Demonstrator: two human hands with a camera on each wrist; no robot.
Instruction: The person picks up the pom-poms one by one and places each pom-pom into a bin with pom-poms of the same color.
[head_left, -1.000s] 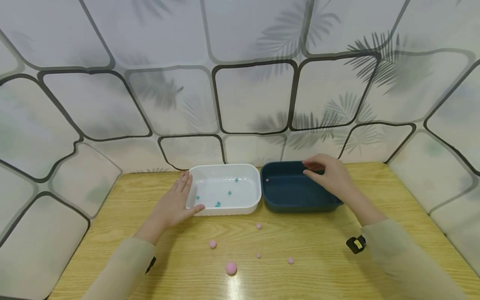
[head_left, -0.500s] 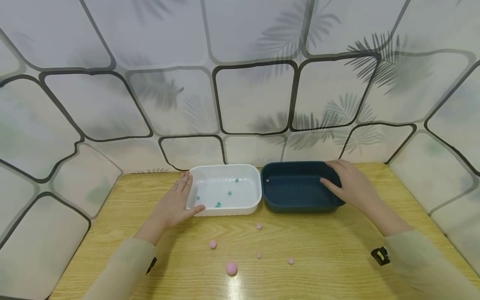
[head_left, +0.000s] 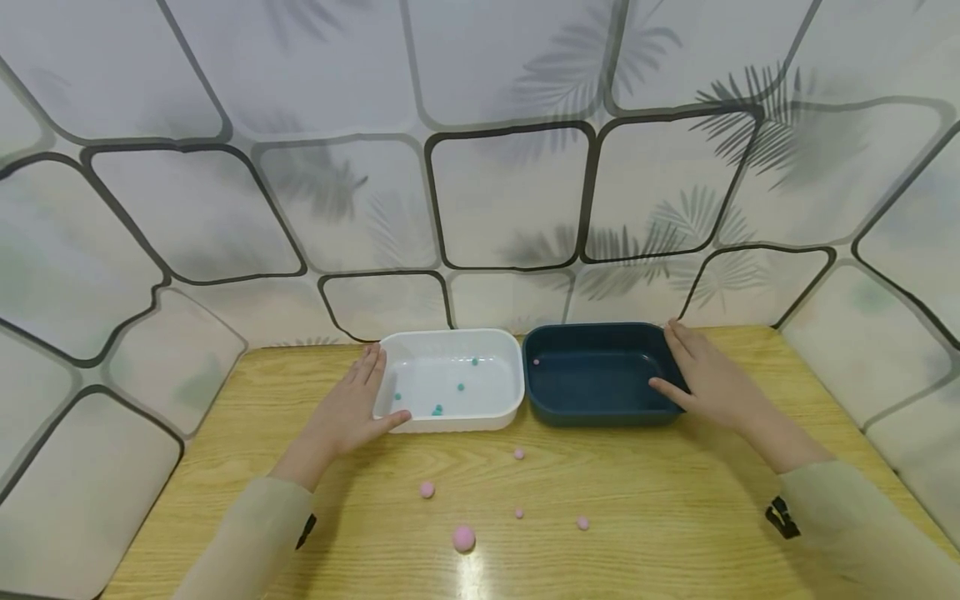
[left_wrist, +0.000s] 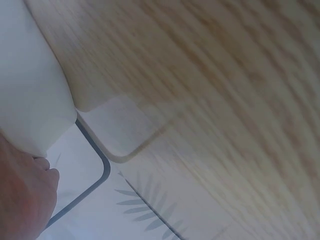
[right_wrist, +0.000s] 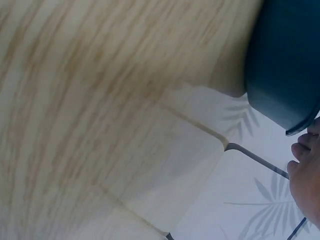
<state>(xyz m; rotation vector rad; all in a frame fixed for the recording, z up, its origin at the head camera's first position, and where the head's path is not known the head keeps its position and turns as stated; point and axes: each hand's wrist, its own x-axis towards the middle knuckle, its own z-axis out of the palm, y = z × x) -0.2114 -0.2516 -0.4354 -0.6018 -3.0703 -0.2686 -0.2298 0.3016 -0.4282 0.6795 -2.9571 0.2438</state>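
My left hand (head_left: 347, 408) rests with straight fingers along the left end of a white tray (head_left: 450, 423), thumb at its front corner. Several small teal balls (head_left: 461, 387) lie inside that tray. Against its right side stands a dark blue tray (head_left: 600, 415), with one tiny pink ball (head_left: 536, 362) near its left wall. My right hand (head_left: 712, 379) rests at the dark blue tray's right end, fingers extended along the rim and thumb over the front right corner. In the wrist views, part of the left hand (left_wrist: 25, 192) and of the right hand (right_wrist: 307, 175) shows beside each tray.
On the wooden table (head_left: 360, 542) in front of the trays lie several pink balls of different sizes, the largest pink ball (head_left: 464, 538) nearest me. A patterned wall covering (head_left: 510, 200) rises directly behind the trays and at both sides.
My right hand has moved right, from above the dark blue tray's inside, with thumb and fingers close together, to its right end, where the fingers lie straighter. The left hand has stayed put.
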